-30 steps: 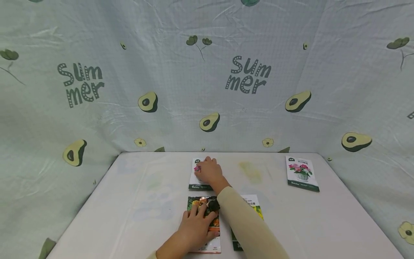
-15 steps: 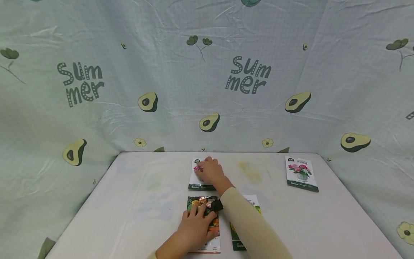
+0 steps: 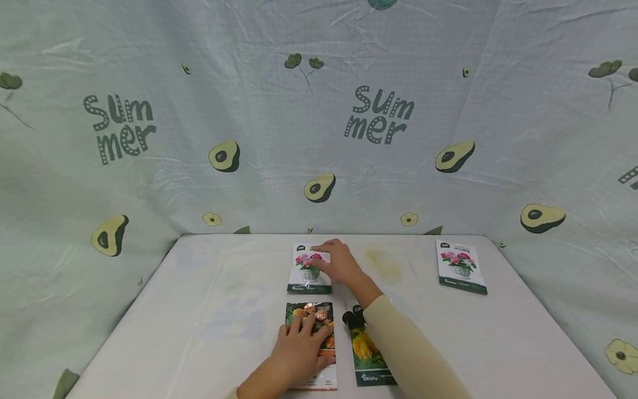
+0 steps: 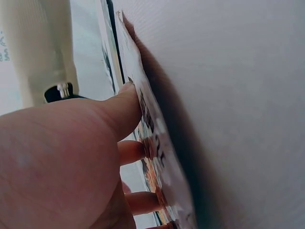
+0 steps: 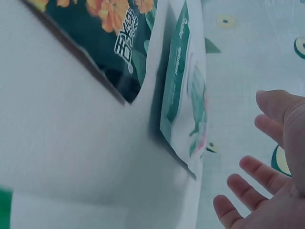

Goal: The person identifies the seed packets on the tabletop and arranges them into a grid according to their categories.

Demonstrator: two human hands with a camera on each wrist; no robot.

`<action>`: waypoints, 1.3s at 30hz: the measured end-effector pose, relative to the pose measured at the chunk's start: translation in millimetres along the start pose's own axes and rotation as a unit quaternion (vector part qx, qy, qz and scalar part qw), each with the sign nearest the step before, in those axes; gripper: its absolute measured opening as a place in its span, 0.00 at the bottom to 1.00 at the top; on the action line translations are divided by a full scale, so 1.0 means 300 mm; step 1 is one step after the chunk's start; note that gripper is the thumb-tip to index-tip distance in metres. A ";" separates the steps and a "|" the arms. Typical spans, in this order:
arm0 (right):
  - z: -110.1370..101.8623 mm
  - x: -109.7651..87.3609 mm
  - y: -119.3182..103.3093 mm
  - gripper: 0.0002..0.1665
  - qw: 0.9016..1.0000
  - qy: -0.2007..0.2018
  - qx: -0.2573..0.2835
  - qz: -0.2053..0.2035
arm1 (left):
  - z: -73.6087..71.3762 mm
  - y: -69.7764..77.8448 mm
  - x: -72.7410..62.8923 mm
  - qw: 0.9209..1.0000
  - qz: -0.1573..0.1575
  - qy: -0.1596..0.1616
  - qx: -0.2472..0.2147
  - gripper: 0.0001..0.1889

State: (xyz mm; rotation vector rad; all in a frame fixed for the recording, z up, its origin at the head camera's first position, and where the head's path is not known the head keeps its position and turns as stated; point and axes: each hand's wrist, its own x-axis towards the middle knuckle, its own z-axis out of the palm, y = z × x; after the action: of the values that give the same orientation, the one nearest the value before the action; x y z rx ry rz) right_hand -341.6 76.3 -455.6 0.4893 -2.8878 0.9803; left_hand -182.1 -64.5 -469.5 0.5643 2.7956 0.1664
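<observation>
In the head view a seed packet with orange flowers (image 3: 321, 311) lies at the front middle of the table. My left hand (image 3: 298, 354) rests on it with fingers spread; the left wrist view shows the thumb and fingertips against the face of the packet. Behind it lies a white seed packet with pink flowers (image 3: 308, 280) and a green band. My right hand (image 3: 343, 266) is over the right side of that packet, its fingers extended and loosely bent. In the right wrist view the right fingers (image 5: 259, 174) hold nothing and stand apart from the pink-flower packet (image 5: 178, 95).
A packet with yellow flowers (image 3: 366, 354) lies right of the orange one, partly under the right sleeve (image 3: 406, 343). Another pink-flower packet (image 3: 461, 267) lies at the back right of the white table (image 3: 219, 332). A printed curtain (image 3: 279, 138) hangs behind.
My right hand has drawn off the pink-flower packet toward the right, uncovering its picture. The right forearm has shifted right and shows more of the yellow-flower packet. My left hand stays put.
</observation>
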 end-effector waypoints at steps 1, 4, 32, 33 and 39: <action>-0.008 -0.005 0.001 0.25 1.000 0.004 0.001 -0.004 | 0.002 -0.001 0.001 1.000 0.000 0.002 -0.001 0.33; -0.029 -0.023 0.013 0.23 1.000 0.018 0.012 -0.005 | 0.003 -0.001 0.002 1.000 0.001 0.008 -0.003 0.33; -0.212 -0.314 0.272 0.20 0.994 0.081 0.077 -0.018 | 0.010 0.003 -0.007 1.000 0.001 0.013 -0.005 0.33; -0.220 -0.323 0.280 0.21 0.994 0.081 0.077 -0.017 | 0.008 0.002 -0.007 1.000 0.002 0.014 -0.004 0.33; -0.263 -0.360 0.342 0.21 0.994 0.087 0.072 -0.005 | 0.010 -0.003 -0.008 1.000 0.008 0.019 -0.008 0.34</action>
State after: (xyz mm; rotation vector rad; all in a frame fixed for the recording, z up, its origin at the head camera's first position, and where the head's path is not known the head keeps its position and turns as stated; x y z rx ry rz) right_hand -275.3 230.8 -468.8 0.4049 -2.6716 1.1726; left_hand -179.6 -66.2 -471.9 0.5863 2.8243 0.2036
